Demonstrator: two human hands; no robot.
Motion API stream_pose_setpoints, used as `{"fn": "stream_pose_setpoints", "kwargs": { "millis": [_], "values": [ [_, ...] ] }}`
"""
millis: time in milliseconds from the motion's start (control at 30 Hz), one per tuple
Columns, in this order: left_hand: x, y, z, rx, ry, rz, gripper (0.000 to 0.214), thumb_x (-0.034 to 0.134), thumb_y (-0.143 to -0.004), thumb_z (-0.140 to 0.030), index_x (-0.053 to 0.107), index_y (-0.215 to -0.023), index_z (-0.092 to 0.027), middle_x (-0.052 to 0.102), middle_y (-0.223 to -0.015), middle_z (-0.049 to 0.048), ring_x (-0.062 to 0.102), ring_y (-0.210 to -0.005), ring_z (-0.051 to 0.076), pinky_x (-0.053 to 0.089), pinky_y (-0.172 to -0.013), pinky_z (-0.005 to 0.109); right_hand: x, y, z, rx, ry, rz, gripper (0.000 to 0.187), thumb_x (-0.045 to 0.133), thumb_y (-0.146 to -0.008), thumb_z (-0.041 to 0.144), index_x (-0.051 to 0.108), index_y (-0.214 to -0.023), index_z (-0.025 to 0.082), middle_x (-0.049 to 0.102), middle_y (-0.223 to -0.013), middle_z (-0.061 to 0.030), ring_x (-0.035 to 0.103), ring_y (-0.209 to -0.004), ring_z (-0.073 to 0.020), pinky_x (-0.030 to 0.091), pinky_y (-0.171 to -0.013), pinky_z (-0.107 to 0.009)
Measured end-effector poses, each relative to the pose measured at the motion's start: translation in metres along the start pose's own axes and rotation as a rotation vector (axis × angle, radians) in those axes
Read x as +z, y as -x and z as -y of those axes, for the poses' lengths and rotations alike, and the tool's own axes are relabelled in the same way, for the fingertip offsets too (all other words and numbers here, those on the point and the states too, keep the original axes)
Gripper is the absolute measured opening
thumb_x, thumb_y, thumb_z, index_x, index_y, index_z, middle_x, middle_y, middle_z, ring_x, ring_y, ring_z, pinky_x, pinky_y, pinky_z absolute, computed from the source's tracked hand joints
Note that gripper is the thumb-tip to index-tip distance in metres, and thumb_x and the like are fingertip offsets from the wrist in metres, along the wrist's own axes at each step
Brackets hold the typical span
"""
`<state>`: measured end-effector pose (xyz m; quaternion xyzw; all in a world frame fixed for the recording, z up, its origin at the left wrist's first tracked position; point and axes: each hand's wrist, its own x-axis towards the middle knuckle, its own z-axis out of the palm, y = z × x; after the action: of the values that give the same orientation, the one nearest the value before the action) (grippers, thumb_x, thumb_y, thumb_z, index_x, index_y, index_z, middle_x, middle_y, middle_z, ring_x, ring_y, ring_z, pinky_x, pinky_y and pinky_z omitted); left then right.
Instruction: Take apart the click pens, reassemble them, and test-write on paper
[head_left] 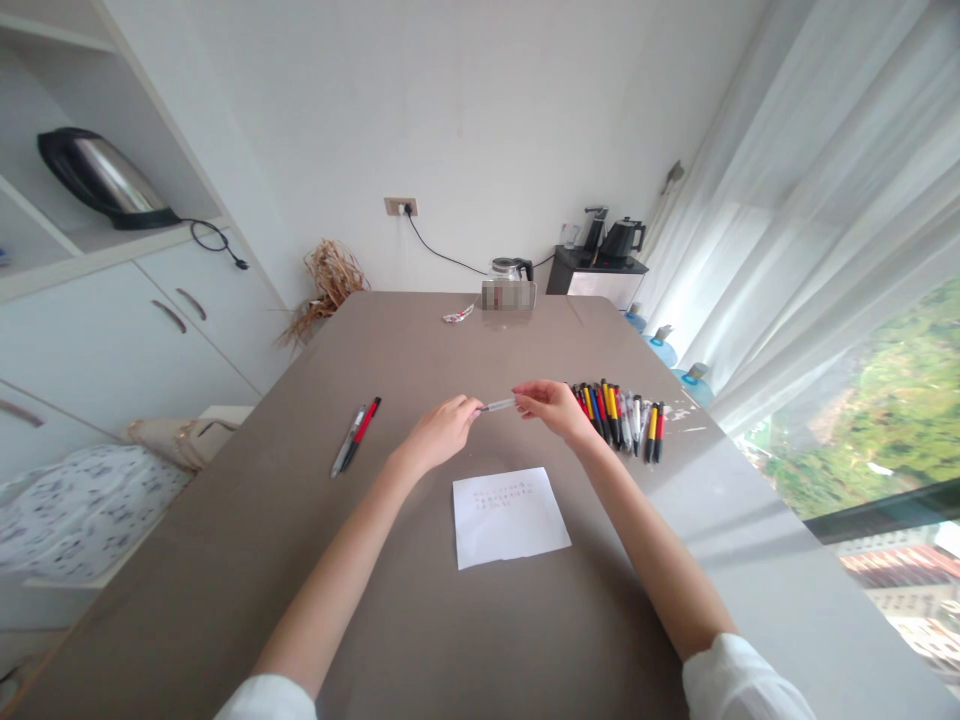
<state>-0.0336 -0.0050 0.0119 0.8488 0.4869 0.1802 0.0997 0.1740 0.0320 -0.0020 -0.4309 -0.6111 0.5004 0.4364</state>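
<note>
Between my two hands a clear pen (499, 405) is held level above the table. My left hand (448, 425) pinches its left end, and the fingers of my right hand (551, 405) are closed on its right end. Below them lies a white sheet of paper (511, 530) with a few lines of small handwriting near its top. To the right, by my right wrist, is a row of pens (611, 415) in yellow, red, blue, white and clear. A red and black pen (361, 434) lies alongside a clear pen (347, 442) at the left.
A glass pot (510, 268) with a black handle stands at the table's far edge, partly blurred, near a small patterned strip (457, 315). Past the right edge are blue water bottles (660, 347). Dried plants (330, 290) stand beyond the far left corner.
</note>
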Motion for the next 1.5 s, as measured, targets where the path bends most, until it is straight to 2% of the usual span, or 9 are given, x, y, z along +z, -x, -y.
{"fn": "stream_pose_setpoints", "kwargs": {
  "millis": [133, 333, 533, 700, 900, 1067, 1200, 1367, 1500],
  "values": [
    [-0.0003, 0.0002, -0.0003, -0.01, -0.001, 0.008, 0.03, 0.023, -0.087, -0.028, 0.048, -0.103, -0.021, 0.055, -0.096, 0.0054, 0.052, -0.087, 0.017, 0.04, -0.075, 0.029, 0.0005, 0.001, 0.002, 0.025, 0.023, -0.008, 0.035, 0.062, -0.065, 0.039, 0.06, -0.088, 0.012, 0.064, -0.075, -0.0071, 0.059, -0.062, -0.0126, 0.051, -0.053, -0.024],
    [0.0005, 0.0, -0.0011, 0.0, -0.002, 0.017, 0.03, 0.023, -0.087, -0.028, 0.048, -0.103, -0.021, 0.055, -0.096, 0.0054, 0.052, -0.086, 0.016, 0.04, -0.074, 0.029, 0.0022, 0.001, 0.0002, 0.006, 0.028, -0.008, 0.035, 0.06, -0.067, 0.039, 0.059, -0.088, 0.012, 0.061, -0.066, -0.0047, 0.057, -0.056, -0.0113, 0.051, -0.053, -0.025],
    [0.0011, 0.0004, 0.0006, 0.001, -0.001, 0.026, 0.03, 0.022, -0.087, -0.028, 0.048, -0.102, -0.021, 0.055, -0.096, 0.0053, 0.052, -0.087, 0.016, 0.04, -0.074, 0.029, 0.0009, 0.0022, 0.0017, -0.003, 0.03, 0.026, 0.034, 0.061, -0.065, 0.036, 0.059, -0.09, 0.013, 0.062, -0.079, -0.0067, 0.058, -0.066, -0.0129, 0.051, -0.052, -0.024],
    [0.0015, 0.0002, 0.0002, 0.005, -0.001, 0.029, 0.03, 0.022, -0.087, -0.028, 0.047, -0.102, -0.022, 0.054, -0.096, 0.0052, 0.052, -0.086, 0.016, 0.039, -0.073, 0.029, 0.0012, 0.0017, 0.0, 0.06, 0.072, -0.027, 0.033, 0.057, -0.068, 0.041, 0.058, -0.085, 0.012, 0.062, -0.065, -0.0055, 0.056, -0.052, -0.0112, 0.05, -0.045, -0.023],
    [0.0003, 0.0003, 0.0008, -0.007, -0.003, 0.031, 0.031, 0.022, -0.087, -0.028, 0.047, -0.102, -0.022, 0.055, -0.096, 0.0054, 0.052, -0.086, 0.017, 0.039, -0.073, 0.029, 0.0015, 0.0006, -0.0009, 0.029, 0.061, 0.017, 0.033, 0.062, -0.064, 0.036, 0.059, -0.088, 0.013, 0.062, -0.073, -0.0056, 0.058, -0.062, -0.0123, 0.051, -0.049, -0.022],
    [-0.0003, 0.0006, -0.0002, -0.01, 0.002, 0.033, 0.03, 0.022, -0.087, -0.028, 0.048, -0.102, -0.021, 0.055, -0.096, 0.0055, 0.052, -0.086, 0.016, 0.039, -0.073, 0.029, 0.0034, 0.0017, -0.0004, 0.059, 0.053, -0.033, 0.032, 0.059, -0.067, 0.04, 0.059, -0.083, 0.012, 0.062, -0.065, -0.0052, 0.057, -0.054, -0.011, 0.051, -0.047, -0.023],
    [-0.0002, 0.001, 0.0004, -0.008, 0.003, 0.039, 0.03, 0.022, -0.087, -0.028, 0.048, -0.102, -0.021, 0.055, -0.096, 0.0056, 0.052, -0.085, 0.016, 0.039, -0.072, 0.028, 0.0026, 0.0007, -0.0017, 0.024, 0.044, 0.0, 0.033, 0.063, -0.063, 0.038, 0.059, -0.085, 0.013, 0.061, -0.067, -0.0041, 0.058, -0.058, -0.0115, 0.051, -0.051, -0.023],
    [-0.0012, 0.001, 0.0014, -0.007, 0.002, 0.033, 0.03, 0.023, -0.087, -0.027, 0.048, -0.102, -0.021, 0.055, -0.096, 0.0055, 0.052, -0.087, 0.016, 0.039, -0.074, 0.029, 0.0032, 0.0012, -0.0018, 0.075, 0.037, -0.036, 0.035, 0.056, -0.069, 0.044, 0.057, -0.085, 0.013, 0.063, -0.068, -0.0066, 0.057, -0.053, -0.0112, 0.051, -0.047, -0.023],
    [-0.0015, 0.0008, 0.0015, -0.01, 0.004, 0.044, 0.03, 0.023, -0.086, -0.027, 0.048, -0.102, -0.021, 0.055, -0.096, 0.0056, 0.053, -0.087, 0.017, 0.039, -0.074, 0.029, 0.0038, 0.001, -0.0032, 0.052, 0.047, -0.002, 0.034, 0.06, -0.067, 0.038, 0.057, -0.09, 0.013, 0.062, -0.065, -0.0046, 0.058, -0.056, -0.0116, 0.051, -0.05, -0.024]
  ]
}}
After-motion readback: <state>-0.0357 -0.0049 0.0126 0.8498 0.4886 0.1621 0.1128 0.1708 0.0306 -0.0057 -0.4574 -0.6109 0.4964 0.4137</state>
